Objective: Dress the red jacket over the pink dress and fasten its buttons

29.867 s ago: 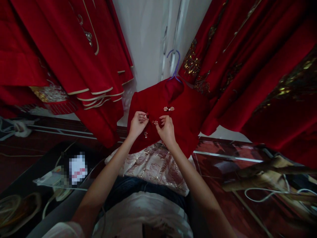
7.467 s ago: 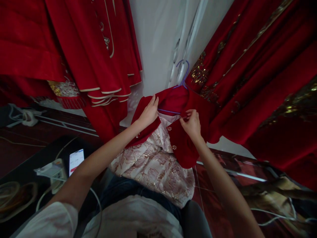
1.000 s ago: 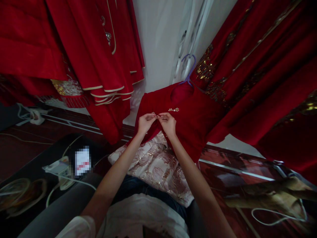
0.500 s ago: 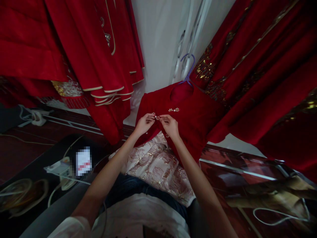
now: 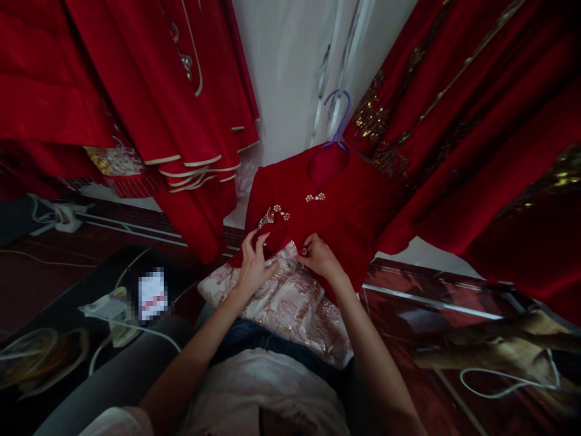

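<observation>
A red jacket (image 5: pixel 354 212) on a purple hanger (image 5: pixel 339 115) spreads over my lap, its lower front parted over a pale pink brocade cloth with a gold pattern (image 5: pixel 290 297). One beaded flower fastener (image 5: pixel 316 197) sits below the neckline. Lower down, another beaded fastener (image 5: pixel 278 212) lies on the left side of the front. Fingers apart, my left hand (image 5: pixel 255 263) is over the jacket's left front edge. My right hand (image 5: pixel 320 257) pinches the other front edge at a small beaded fastener (image 5: pixel 304 249), partly hidden by the fingers.
Red garments with pale piping (image 5: pixel 190 121) hang at left, and red garments with gold embroidery (image 5: pixel 454 133) hang at right. A phone with a blurred screen (image 5: pixel 152 295), a power strip (image 5: pixel 120 315) and cords lie on a dark surface at left. A white cable (image 5: pixel 490 393) loops at lower right.
Both hands have left the middle beaded fastener and moved down. My left hand has opened and shifted left; my right hand now pinches at a lower fastener. The view has shifted slightly.
</observation>
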Tool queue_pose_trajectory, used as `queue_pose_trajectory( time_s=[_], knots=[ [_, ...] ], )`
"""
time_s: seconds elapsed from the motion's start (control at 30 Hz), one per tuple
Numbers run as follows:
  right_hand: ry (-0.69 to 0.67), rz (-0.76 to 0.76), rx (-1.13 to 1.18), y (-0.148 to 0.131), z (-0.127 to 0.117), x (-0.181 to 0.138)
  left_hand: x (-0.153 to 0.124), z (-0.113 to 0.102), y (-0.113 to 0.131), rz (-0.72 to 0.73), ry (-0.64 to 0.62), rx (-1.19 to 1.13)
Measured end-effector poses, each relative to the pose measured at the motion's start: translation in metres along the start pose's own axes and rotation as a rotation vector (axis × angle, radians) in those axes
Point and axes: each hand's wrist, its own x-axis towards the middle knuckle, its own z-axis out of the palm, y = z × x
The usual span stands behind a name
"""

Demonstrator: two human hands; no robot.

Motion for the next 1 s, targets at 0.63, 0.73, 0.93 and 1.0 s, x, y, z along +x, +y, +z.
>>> queue_pose_trajectory(
  time_s=[0.63, 0.73, 0.93, 1.0],
  knots=[
    [-0.064, -0.183, 0.479, -0.065, -0.044, -0.020, 0.023, 0.046, 0.066, 0.105, -0.265, -0.224],
    [0.005, -0.191, 0.427, -0.057, -0.023, -0.014, 0.006, 0.055, 0.059, 0.160, -0.299, -0.205],
    [0.121, -0.091, 0.223, -0.032, 0.009, 0.004, -0.002, 0.028, 0.047, 0.007, -0.021, -0.133],
    [0.129, -0.068, 0.214, -0.027, 0.013, 0.006, 0.006, 0.020, 0.042, -0.053, 0.071, -0.108]
  ],
)
